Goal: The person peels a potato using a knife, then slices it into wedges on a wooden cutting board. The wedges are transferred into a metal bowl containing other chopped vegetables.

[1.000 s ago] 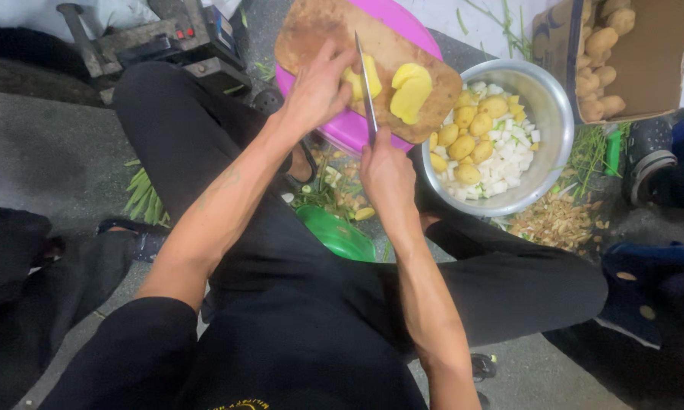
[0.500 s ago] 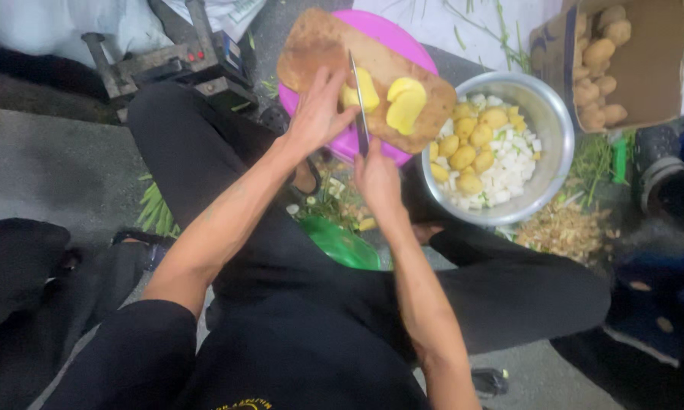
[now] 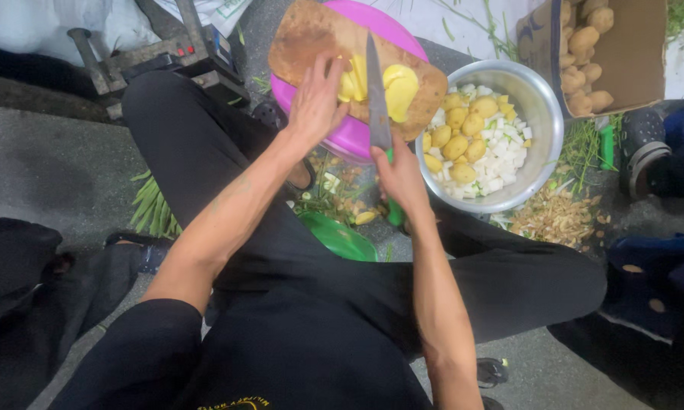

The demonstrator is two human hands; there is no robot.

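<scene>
A worn brown wooden cutting board (image 3: 311, 38) is laid across a round magenta plastic basin (image 3: 357, 133); the basin rim shows past the board at its far and near edges. On the right half of the board, peeled yellow potato pieces (image 3: 399, 87) are seen. The left hand (image 3: 315, 102) is pressed down on the left pieces, fingers curled over them. The right hand (image 3: 399, 175) is closed around the green handle of a long steel knife (image 3: 374, 91), whose blade runs between the two groups of pieces, tip towards the far edge. Just right of the board, touching its corner, a round steel bowl (image 3: 543, 106) is noted, holding whole peeled potatoes and white diced bits. Far right, an open cardboard box of unpeeled potatoes (image 3: 630, 53) is placed. Peelings (image 3: 554, 220) are scattered near the bowl. A green plastic lid (image 3: 338, 237) lies between the knees. Bare board is left only on the far-left side.
</scene>
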